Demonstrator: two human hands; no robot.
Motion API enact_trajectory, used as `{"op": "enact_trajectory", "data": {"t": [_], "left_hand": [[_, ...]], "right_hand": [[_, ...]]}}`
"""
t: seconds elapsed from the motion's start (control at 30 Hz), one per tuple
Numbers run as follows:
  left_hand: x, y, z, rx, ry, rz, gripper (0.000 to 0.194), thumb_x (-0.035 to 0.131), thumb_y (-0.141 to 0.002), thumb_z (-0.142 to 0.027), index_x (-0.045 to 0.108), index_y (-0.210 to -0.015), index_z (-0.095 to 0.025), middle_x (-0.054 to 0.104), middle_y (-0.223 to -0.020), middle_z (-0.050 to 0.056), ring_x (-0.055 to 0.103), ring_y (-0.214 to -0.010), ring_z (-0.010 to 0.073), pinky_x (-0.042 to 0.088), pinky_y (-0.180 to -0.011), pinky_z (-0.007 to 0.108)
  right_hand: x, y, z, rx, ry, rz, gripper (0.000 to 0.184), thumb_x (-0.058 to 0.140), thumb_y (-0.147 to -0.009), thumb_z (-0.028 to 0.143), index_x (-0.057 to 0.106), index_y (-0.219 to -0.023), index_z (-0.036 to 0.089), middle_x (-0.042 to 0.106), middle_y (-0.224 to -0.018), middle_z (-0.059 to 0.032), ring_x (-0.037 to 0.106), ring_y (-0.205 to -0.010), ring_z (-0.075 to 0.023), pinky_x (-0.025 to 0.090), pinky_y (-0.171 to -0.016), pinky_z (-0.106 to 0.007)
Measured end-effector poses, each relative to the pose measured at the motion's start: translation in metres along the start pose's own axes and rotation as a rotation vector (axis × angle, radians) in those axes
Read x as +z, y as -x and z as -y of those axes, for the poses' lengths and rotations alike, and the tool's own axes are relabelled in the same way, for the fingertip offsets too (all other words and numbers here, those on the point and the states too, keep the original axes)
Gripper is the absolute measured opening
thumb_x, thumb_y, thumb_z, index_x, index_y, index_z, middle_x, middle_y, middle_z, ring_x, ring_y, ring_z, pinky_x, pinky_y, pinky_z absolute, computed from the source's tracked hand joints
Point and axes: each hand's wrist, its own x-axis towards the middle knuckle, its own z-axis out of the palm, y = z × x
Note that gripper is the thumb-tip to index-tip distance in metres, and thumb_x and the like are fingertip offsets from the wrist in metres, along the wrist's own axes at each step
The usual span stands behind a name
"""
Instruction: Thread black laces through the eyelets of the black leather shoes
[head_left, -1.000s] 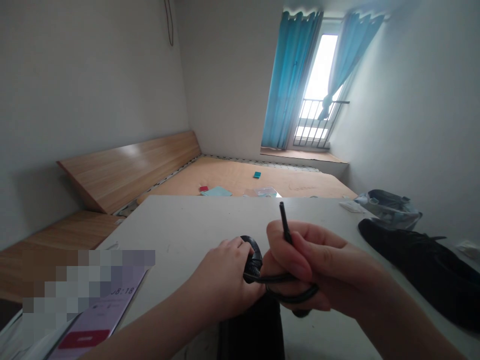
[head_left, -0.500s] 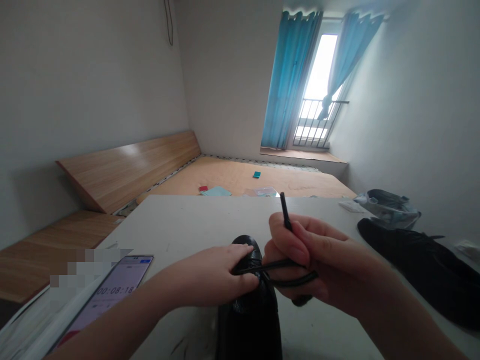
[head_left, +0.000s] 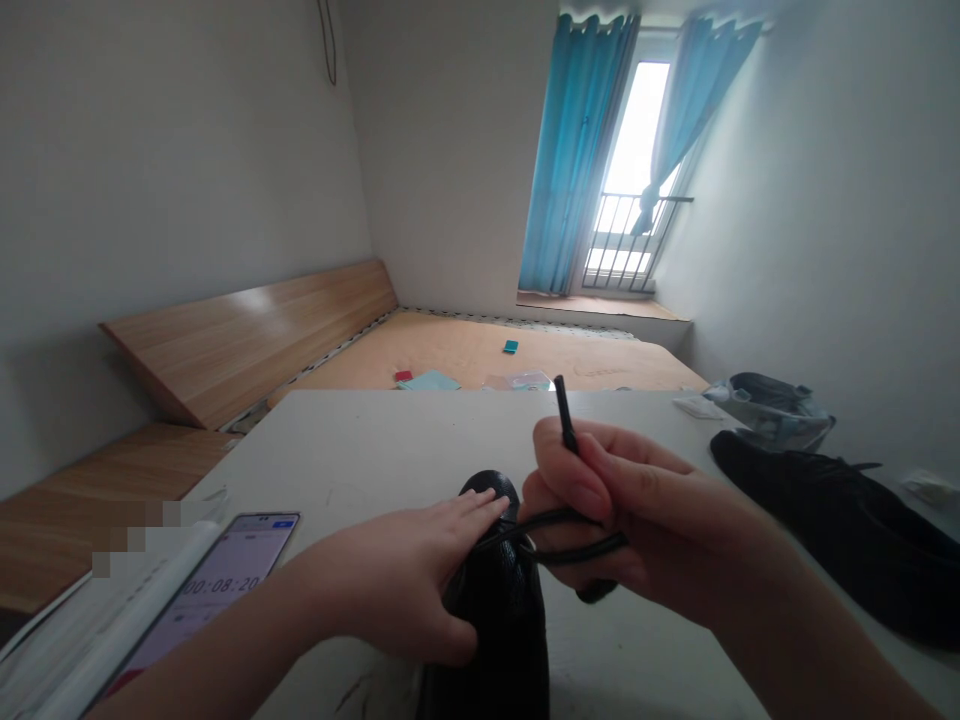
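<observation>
A black shoe (head_left: pixel 502 640) stands on the white table in front of me, its toe pointing away. Across its top lies my left hand (head_left: pixel 409 565), fingers stretched toward the toe and thumb spread apart on the near side. Just right of the shoe, my right hand (head_left: pixel 645 510) pinches a black shoelace (head_left: pixel 577 553) between thumb and forefinger. One lace end sticks up above the pinch, and a loop runs from the shoe to the right fingers. Under that hand a small dark thing shows, too hidden to name.
A second black shoe (head_left: pixel 832 540) lies on the right, before a clear plastic bag (head_left: pixel 780 410). At the left are a phone (head_left: pixel 225 580) showing a timer and some papers (head_left: pixel 97 630). Beyond the white table (head_left: pixel 360 440) stands a bed (head_left: pixel 450 335) with small items on it.
My left thumb and fingers have parted from the lace and spread over the shoe. My right hand keeps its pinch, almost in the same place. The view has shifted slightly.
</observation>
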Motion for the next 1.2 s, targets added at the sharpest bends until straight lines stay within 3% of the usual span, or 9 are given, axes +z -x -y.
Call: {"op": "enact_trajectory", "data": {"t": [0.13,0.27,0.33,0.47,0.63,0.8,0.9,1.07,1.2], "left_hand": [[-0.015,0.002,-0.003,0.03,0.189,0.017,0.047,0.071,-0.075,-0.033,0.059,-0.12,-0.026,0.065,-0.117,0.002,0.06,-0.105,0.0239,0.044,-0.095,0.032],[-0.017,0.002,-0.01,0.023,0.292,-0.544,0.015,0.057,-0.085,-0.036,0.058,-0.089,-0.022,0.064,-0.086,-0.002,0.058,-0.082,0.0169,0.046,-0.074,0.026],[-0.014,0.002,-0.016,0.003,0.257,-0.76,0.023,0.052,-0.088,-0.037,0.053,-0.071,-0.021,0.055,-0.066,-0.004,0.052,-0.065,0.0136,0.04,-0.059,0.023],[-0.008,0.003,-0.027,0.065,0.189,-0.609,0.03,0.049,-0.091,-0.033,0.059,-0.066,-0.02,0.052,-0.056,-0.006,0.049,-0.056,0.0113,0.035,-0.052,0.022],[-0.003,0.006,-0.033,0.112,0.213,-0.511,0.021,0.055,-0.089,-0.031,0.064,-0.073,-0.021,0.061,-0.071,-0.003,0.054,-0.067,0.0129,0.04,-0.058,0.022],[-0.012,0.01,-0.026,0.165,0.582,-0.464,0.036,0.044,-0.096,-0.042,0.055,-0.069,-0.022,0.056,-0.08,-0.001,0.056,-0.08,0.0153,0.048,-0.078,0.026],[-0.02,0.009,-0.021,0.197,0.821,-0.507,0.039,0.035,-0.098,-0.042,0.041,-0.065,-0.022,0.049,-0.07,-0.002,0.055,-0.076,0.0158,0.05,-0.083,0.031],[-0.035,0.012,-0.014,0.219,1.059,-0.661,0.04,0.032,-0.1,-0.039,0.033,-0.064,-0.022,0.027,-0.055,-0.005,0.032,-0.05,0.0113,0.048,-0.059,0.025],[-0.054,0.018,-0.007,0.182,1.098,-0.832,0.038,0.034,-0.1,-0.033,0.039,-0.064,-0.021,0.022,-0.055,-0.005,0.02,-0.047,0.0107,0.033,-0.043,0.019]], "right_hand": [[0.001,0.0,0.0,-0.071,0.008,-0.09,0.021,0.058,-0.092,0.03,0.057,-0.076,0.017,0.035,-0.064,0.0047,0.03,-0.052,-0.0072,0.032,-0.054,-0.016],[-0.007,-0.004,0.003,-0.175,-0.085,-0.235,0.017,0.056,-0.092,0.029,0.059,-0.078,0.02,0.036,-0.064,0.0037,0.035,-0.056,-0.0095,0.04,-0.058,-0.015],[-0.011,-0.006,0.003,-0.221,-0.125,-0.29,0.018,0.052,-0.094,0.027,0.058,-0.078,0.021,0.036,-0.065,0.0036,0.036,-0.056,-0.0099,0.041,-0.058,-0.015],[-0.009,-0.007,0.0,-0.226,-0.061,-0.238,0.019,0.051,-0.095,0.031,0.055,-0.077,0.023,0.034,-0.061,0.0043,0.034,-0.054,-0.0117,0.042,-0.057,-0.019],[-0.001,0.0,-0.003,-0.168,0.242,-0.151,0.026,0.053,-0.095,0.039,0.055,-0.076,0.021,0.041,-0.06,0.0045,0.035,-0.052,-0.0095,0.034,-0.052,-0.02],[-0.017,-0.003,0.004,-0.397,0.752,-0.583,0.021,0.054,-0.095,0.032,0.063,-0.079,0.021,0.055,-0.075,0.0015,0.046,-0.066,-0.0105,0.039,-0.06,-0.022],[-0.034,-0.007,0.017,-0.527,0.762,-0.813,0.016,0.056,-0.09,0.027,0.063,-0.077,0.021,0.055,-0.08,0.0013,0.045,-0.064,-0.0101,0.039,-0.058,-0.022],[-0.063,-0.004,0.042,-0.409,0.364,-0.903,0.01,0.055,-0.08,0.022,0.053,-0.071,0.02,0.044,-0.065,0.0042,0.034,-0.048,-0.0081,0.03,-0.044,-0.021],[-0.076,0.004,0.053,-0.505,0.797,-1.01,0.01,0.058,-0.083,0.028,0.063,-0.079,0.02,0.045,-0.056,0.0045,0.033,-0.048,-0.0101,0.026,-0.044,-0.024]]}}
